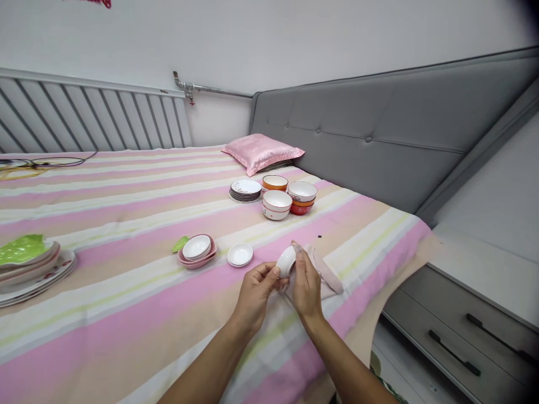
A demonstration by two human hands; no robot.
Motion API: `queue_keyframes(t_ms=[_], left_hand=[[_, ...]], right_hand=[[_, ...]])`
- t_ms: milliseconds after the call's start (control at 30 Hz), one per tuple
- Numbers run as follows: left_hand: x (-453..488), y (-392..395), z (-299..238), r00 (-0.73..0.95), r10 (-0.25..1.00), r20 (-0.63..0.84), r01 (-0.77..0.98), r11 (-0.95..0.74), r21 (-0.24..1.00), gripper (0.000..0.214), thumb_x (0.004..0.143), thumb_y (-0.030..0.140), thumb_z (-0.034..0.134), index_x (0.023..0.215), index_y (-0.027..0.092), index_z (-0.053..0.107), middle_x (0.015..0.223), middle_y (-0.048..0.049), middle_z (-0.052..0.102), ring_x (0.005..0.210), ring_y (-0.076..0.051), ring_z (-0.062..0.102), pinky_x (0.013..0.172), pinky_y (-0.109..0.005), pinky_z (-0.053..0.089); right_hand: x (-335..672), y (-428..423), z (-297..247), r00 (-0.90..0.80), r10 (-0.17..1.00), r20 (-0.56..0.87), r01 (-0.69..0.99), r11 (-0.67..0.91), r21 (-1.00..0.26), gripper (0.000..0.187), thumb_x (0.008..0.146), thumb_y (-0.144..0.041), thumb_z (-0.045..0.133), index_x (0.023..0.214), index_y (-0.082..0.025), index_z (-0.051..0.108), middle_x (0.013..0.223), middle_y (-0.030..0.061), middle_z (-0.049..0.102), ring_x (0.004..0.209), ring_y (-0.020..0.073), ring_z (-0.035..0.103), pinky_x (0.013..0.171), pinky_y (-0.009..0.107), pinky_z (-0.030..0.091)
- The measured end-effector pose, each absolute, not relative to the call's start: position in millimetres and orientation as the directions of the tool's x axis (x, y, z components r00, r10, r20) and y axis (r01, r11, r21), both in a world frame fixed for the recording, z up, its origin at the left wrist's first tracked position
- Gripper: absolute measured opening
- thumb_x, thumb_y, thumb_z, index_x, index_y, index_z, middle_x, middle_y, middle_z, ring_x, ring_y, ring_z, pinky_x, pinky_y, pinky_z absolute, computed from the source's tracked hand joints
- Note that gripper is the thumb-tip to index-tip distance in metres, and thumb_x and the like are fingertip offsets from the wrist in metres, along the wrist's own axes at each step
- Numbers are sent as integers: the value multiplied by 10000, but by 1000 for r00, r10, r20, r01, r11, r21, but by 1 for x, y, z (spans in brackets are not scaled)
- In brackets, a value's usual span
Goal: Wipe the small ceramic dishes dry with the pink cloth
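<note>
Between my two hands is a small white dish, tipped on its side above the bed. My left hand grips its lower left edge with thumb and fingers. My right hand is closed on a pale pink cloth and presses it against the dish's right side; the cloth's loose end trails onto the bedspread. Just left of my hands lie small white saucers. Further left, more small white dishes sit in a pink dish, beside a green leaf-shaped piece.
Several bowls and a stack of plates stand further back, before a pink pillow. Larger plates with a green leaf-shaped dish are at far left. A grey headboard and drawer cabinet bound the right.
</note>
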State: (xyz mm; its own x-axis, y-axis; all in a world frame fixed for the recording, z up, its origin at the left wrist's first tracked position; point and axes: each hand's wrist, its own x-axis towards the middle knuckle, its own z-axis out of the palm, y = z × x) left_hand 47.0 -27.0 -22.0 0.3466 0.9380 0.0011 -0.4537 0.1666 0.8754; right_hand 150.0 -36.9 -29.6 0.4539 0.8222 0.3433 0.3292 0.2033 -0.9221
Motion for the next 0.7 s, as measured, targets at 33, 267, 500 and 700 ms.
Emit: queue_keyframes(t_ms=[33, 267, 500, 700], left_hand=[[47, -27, -21, 352, 936, -7, -462, 180, 868, 196, 728, 286, 634, 851, 140, 680, 777, -37, 627, 666, -112, 533, 731, -278, 435], [43, -26, -15, 361, 932, -17, -492, 206, 846, 182, 730, 270, 636, 843, 133, 669, 790, -54, 637, 735, -131, 555, 736, -262, 436], [38, -23, -15, 330, 939, -94, -517, 263, 814, 149, 725, 265, 639, 809, 142, 648, 705, -12, 589, 633, -82, 510, 617, -184, 399], [39, -23, -15, 345, 937, -62, -504, 240, 830, 190, 702, 266, 655, 852, 149, 657, 771, -32, 617, 680, -109, 528, 654, -212, 407]], right_hand=[[150, -37, -30, 443, 826, 348, 331, 210, -920, 451, 913, -377, 256, 1265, -164, 441, 1282, 91, 488, 1201, 178, 418, 998, 376, 338], [142, -42, -31, 270, 810, 521, 533, 325, -781, 462, 904, -327, 300, 1348, -197, 273, 1391, 73, 329, 1280, 178, 289, 1041, 416, 282], [132, -46, -30, -23, 761, 648, 771, 426, -473, 488, 886, -298, 333, 1355, -176, 279, 1443, 63, 225, 1334, 239, 131, 1070, 502, 176], [135, -42, -32, -70, 707, 703, 798, 463, -387, 462, 876, -173, 318, 1337, -210, 323, 1371, 47, 378, 1314, 220, 210, 1046, 502, 221]])
